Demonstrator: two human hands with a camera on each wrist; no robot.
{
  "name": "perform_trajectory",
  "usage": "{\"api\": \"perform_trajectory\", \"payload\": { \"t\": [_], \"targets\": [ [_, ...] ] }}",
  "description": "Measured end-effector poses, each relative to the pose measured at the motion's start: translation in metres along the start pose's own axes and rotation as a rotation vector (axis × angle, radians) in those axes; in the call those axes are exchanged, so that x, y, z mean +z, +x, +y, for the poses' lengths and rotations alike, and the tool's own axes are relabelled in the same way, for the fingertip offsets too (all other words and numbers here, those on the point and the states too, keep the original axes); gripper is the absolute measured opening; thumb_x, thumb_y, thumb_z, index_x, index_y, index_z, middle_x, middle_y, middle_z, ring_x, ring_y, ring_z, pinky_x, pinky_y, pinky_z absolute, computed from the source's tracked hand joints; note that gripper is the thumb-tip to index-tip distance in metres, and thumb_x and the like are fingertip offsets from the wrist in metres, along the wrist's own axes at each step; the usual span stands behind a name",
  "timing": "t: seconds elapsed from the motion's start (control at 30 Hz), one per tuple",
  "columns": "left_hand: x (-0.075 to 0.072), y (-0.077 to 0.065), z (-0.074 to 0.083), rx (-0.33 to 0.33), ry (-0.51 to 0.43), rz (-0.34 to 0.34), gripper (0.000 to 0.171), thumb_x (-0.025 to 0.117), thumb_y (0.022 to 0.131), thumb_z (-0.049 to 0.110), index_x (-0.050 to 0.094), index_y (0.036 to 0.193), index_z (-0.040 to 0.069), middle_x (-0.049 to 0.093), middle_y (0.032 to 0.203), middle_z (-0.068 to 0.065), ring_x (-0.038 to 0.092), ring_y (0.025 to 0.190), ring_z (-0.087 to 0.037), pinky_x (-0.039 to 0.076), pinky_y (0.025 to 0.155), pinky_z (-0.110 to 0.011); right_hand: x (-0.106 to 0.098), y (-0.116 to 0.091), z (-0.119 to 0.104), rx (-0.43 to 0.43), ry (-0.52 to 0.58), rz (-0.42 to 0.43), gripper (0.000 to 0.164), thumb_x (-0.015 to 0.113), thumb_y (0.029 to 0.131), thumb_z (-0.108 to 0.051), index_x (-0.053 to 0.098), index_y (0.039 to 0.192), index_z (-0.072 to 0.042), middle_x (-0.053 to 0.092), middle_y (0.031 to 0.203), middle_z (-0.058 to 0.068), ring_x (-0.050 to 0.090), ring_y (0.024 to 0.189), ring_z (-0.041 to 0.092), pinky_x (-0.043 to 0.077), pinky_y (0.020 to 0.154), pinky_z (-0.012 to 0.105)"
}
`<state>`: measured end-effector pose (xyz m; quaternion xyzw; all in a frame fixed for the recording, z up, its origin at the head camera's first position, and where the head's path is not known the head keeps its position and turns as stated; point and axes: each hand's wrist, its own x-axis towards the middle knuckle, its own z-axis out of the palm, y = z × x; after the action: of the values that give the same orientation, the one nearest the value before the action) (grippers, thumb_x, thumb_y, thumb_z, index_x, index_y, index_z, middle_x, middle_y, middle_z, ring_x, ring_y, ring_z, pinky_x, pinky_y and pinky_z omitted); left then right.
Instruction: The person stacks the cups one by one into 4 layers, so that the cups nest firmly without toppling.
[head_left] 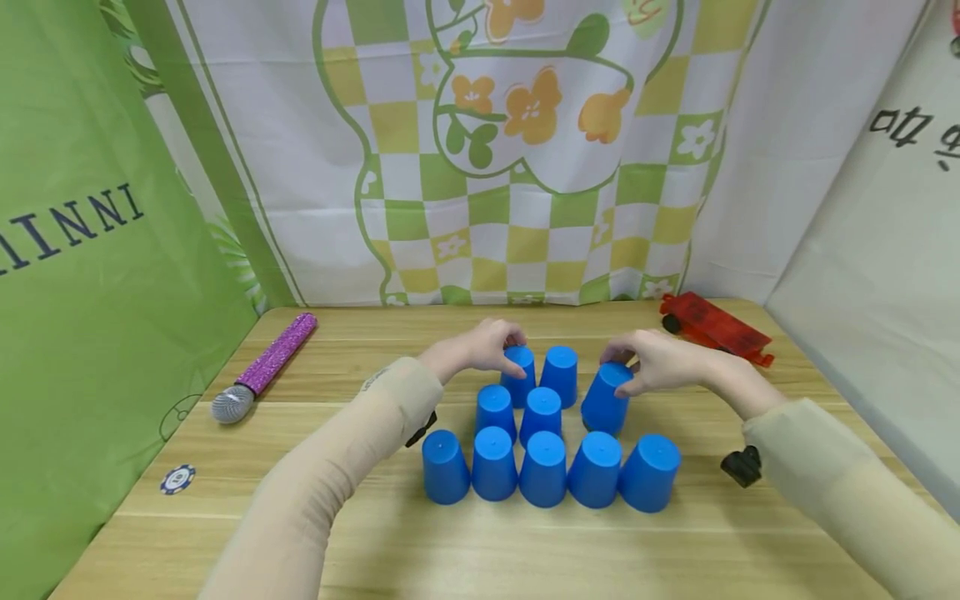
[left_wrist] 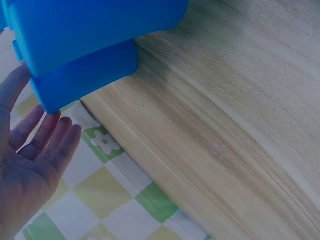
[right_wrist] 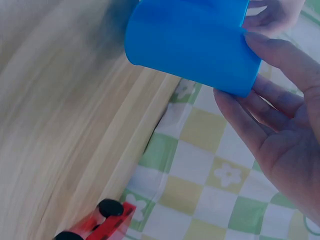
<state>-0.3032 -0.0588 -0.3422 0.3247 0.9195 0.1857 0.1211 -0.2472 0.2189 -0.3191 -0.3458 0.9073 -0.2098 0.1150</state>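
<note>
Several upside-down blue cups stand in rows on the wooden table; one front-row cup [head_left: 543, 469] is in the middle. My left hand [head_left: 483, 346] is at the top of the left back-row cup [head_left: 519, 385], thumb and loosely spread fingers around its end. In the left wrist view, the left hand's fingertips [left_wrist: 75, 131] lie right by the cups' edges. My right hand [head_left: 660, 362] pinches another blue cup [head_left: 604, 402] by its closed end, thumb on one side and fingers on the other. That cup is tilted, right of the back row.
A pink glitter toy microphone [head_left: 277, 354] lies at the left, with a poker chip [head_left: 177, 479] in front of it. A red toy cart [head_left: 712, 325] sits at the back right corner. Patterned cloth [head_left: 525, 233] hangs behind the table.
</note>
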Motion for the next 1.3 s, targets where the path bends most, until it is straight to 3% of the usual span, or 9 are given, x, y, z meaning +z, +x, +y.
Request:
{"api": "perform_trajectory", "payload": {
  "t": [0.2, 0.53, 0.87, 1.07, 1.3],
  "targets": [
    [-0.011, -0.011, -0.006, -0.012, -0.092, 0.049, 0.058, 0.072, 0.083, 0.031, 0.052, 0.129, 0.003, 0.056, 0.130, -0.015, 0.053, 0.121, -0.028, 0.045, 0.101, -0.037, -0.008, 0.006, 0.013, 0.040, -0.008, 0.049, 0.042, 0.074, 0.079, -0.012, 0.059, 0.113, 0.006, 0.065, 0.108, 0.018, 0.063, 0.100, 0.036, 0.058, 0.078, 0.040],
    [-0.032, -0.051, -0.035, -0.034, -0.244, 0.249, 0.051, 0.069, 0.086, 0.029, 0.054, 0.127, 0.003, 0.059, 0.126, -0.015, 0.056, 0.117, -0.031, 0.049, 0.098, -0.041, -0.008, 0.013, 0.028, 0.090, -0.038, 0.067, 0.044, 0.074, 0.080, -0.016, 0.059, 0.114, 0.006, 0.065, 0.109, 0.020, 0.062, 0.100, 0.036, 0.057, 0.080, 0.043],
    [-0.028, -0.085, -0.044, -0.035, -0.334, 0.340, 0.051, 0.067, 0.087, 0.031, 0.053, 0.129, 0.006, 0.057, 0.128, -0.014, 0.052, 0.122, -0.029, 0.042, 0.104, -0.047, 0.001, 0.024, 0.030, 0.059, -0.042, 0.058, 0.043, 0.073, 0.078, -0.012, 0.058, 0.113, 0.009, 0.065, 0.108, 0.023, 0.063, 0.099, 0.037, 0.056, 0.080, 0.044],
    [-0.021, -0.103, -0.042, -0.032, -0.381, 0.349, 0.048, 0.066, 0.088, 0.028, 0.054, 0.128, 0.004, 0.058, 0.128, -0.016, 0.051, 0.122, -0.032, 0.041, 0.104, -0.050, 0.006, 0.028, 0.028, 0.039, -0.058, 0.056, 0.042, 0.074, 0.078, -0.013, 0.059, 0.111, 0.008, 0.066, 0.106, 0.022, 0.064, 0.097, 0.036, 0.057, 0.079, 0.044],
    [-0.006, -0.111, -0.033, -0.019, -0.360, 0.280, 0.048, 0.067, 0.088, 0.028, 0.055, 0.127, 0.003, 0.059, 0.126, -0.015, 0.054, 0.119, -0.030, 0.044, 0.103, -0.047, 0.005, 0.029, 0.024, 0.071, -0.062, 0.043, 0.046, 0.074, 0.079, -0.016, 0.058, 0.115, 0.008, 0.065, 0.110, 0.023, 0.063, 0.101, 0.037, 0.056, 0.081, 0.044]
  ]
}}
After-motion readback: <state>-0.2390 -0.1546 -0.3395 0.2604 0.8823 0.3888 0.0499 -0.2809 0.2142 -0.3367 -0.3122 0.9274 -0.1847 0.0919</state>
